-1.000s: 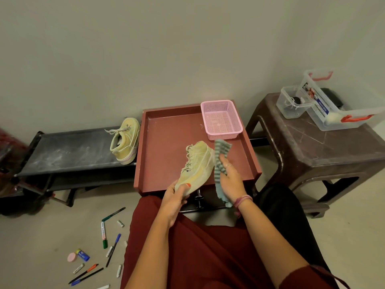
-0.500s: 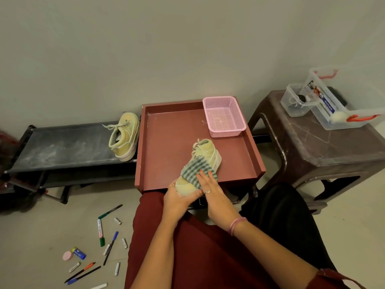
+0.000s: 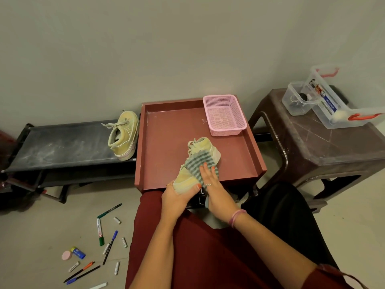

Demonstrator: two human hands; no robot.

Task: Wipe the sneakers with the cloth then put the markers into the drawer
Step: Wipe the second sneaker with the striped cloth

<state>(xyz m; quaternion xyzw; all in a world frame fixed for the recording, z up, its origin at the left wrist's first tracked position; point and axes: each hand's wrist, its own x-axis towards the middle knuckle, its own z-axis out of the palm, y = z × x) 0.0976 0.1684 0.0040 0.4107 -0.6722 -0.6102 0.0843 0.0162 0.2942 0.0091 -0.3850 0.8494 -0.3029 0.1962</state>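
Note:
A pale yellow sneaker (image 3: 205, 147) lies over the near part of the red drawer tray (image 3: 166, 134). My left hand (image 3: 177, 195) grips its toe end. My right hand (image 3: 214, 186) presses a green-and-white checked cloth (image 3: 198, 162) flat against the sneaker's side. The second yellow sneaker (image 3: 125, 135) stands on the black bench (image 3: 62, 142) to the left. Several markers and pens (image 3: 100, 229) lie scattered on the floor at the lower left.
A pink mesh basket (image 3: 225, 114) sits in the tray's far right corner. A brown plastic stool (image 3: 325, 147) on the right carries clear storage boxes (image 3: 337, 105). A pink round eraser and a blue tube (image 3: 73, 254) lie among the pens. My red-clad lap fills the bottom.
The cloth went from hanging beside the sneaker to lying across its side, under my right hand. The sneaker was laid down lower onto the tray.

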